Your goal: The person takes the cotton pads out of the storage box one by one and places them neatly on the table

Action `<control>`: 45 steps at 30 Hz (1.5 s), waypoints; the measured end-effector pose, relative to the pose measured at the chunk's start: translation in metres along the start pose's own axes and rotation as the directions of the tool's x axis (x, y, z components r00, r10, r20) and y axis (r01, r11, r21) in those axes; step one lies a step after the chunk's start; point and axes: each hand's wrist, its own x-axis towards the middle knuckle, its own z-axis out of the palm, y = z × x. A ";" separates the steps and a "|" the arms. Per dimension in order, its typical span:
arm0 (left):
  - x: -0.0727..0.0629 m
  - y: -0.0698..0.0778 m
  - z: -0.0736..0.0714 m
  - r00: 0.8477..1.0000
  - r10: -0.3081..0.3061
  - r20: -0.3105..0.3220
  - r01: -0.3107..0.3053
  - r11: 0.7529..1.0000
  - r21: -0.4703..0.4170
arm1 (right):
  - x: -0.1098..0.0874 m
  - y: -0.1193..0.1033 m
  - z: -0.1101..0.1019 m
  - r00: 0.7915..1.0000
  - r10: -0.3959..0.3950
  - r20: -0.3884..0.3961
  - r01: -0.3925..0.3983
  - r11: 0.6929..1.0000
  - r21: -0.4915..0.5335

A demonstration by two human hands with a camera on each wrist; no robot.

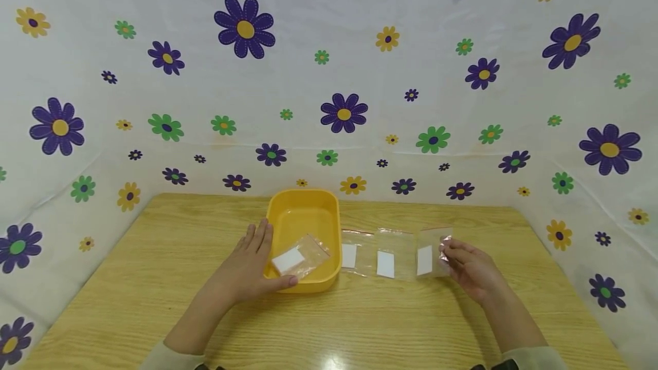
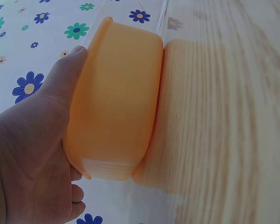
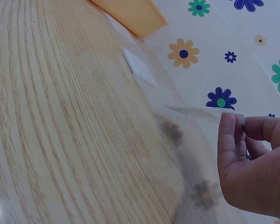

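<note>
My left hand (image 1: 244, 267) lies at the near left corner of a yellow plastic tray (image 1: 304, 287), its fingers extended along the left rim and the thumb at the front rim. Inside the tray rests a clear zip bag (image 1: 315, 251) holding a white rectangular piece (image 1: 288, 260). To the right, my right hand (image 1: 474, 270) pinches the right edge of another clear zip bag (image 1: 432, 237) between thumb and fingers. That bag, with its own white piece (image 1: 424, 260), appears tilted up from the table. The right wrist view shows the pinched edge held above the wood.
Between tray and right hand lie two more zip bags with white pieces, a middle bag (image 1: 403, 241) and one beside the tray (image 1: 365, 250). Everything stands on a wood-grain table (image 1: 339, 330). A white flower-print sheet (image 1: 303, 79) rises behind and at both sides.
</note>
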 end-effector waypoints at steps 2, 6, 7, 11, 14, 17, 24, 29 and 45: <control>0.000 0.000 0.000 1.000 -0.002 -0.002 0.002 1.000 0.001 | 0.002 0.001 -0.001 1.000 -0.002 0.008 0.002 1.000 -0.001; 0.000 -0.001 0.001 1.000 0.000 -0.013 0.000 1.000 0.004 | 0.005 0.004 -0.002 1.000 -0.001 0.006 0.001 1.000 -0.010; 0.000 -0.001 0.001 1.000 0.002 -0.016 -0.002 1.000 0.005 | 0.006 0.005 -0.003 1.000 0.000 0.000 0.000 1.000 -0.017; -0.001 -0.001 0.001 1.000 0.008 -0.017 -0.008 1.000 -0.001 | 0.008 0.007 -0.005 0.999 0.010 -0.036 -0.012 0.998 -0.065; -0.001 0.000 0.000 1.000 0.005 -0.011 -0.005 1.000 -0.001 | 0.010 0.008 -0.007 0.999 0.005 -0.048 -0.010 0.994 -0.106; -0.001 0.000 -0.001 1.000 0.003 -0.008 -0.003 1.000 0.001 | 0.010 0.009 -0.009 0.999 -0.008 -0.053 -0.001 0.987 -0.158; 0.000 -0.002 0.001 1.000 -0.001 -0.006 0.001 1.000 0.002 | 0.009 0.008 -0.012 0.996 -0.048 -0.077 0.020 0.944 -0.328; 0.000 -0.003 0.002 1.000 0.003 -0.006 -0.003 1.000 0.008 | 0.010 0.006 -0.013 0.990 -0.068 -0.126 0.012 0.914 -0.406; 0.000 -0.002 0.001 1.000 0.004 -0.008 -0.004 1.000 0.008 | 0.004 0.003 -0.012 0.982 -0.135 -0.133 0.033 0.811 -0.584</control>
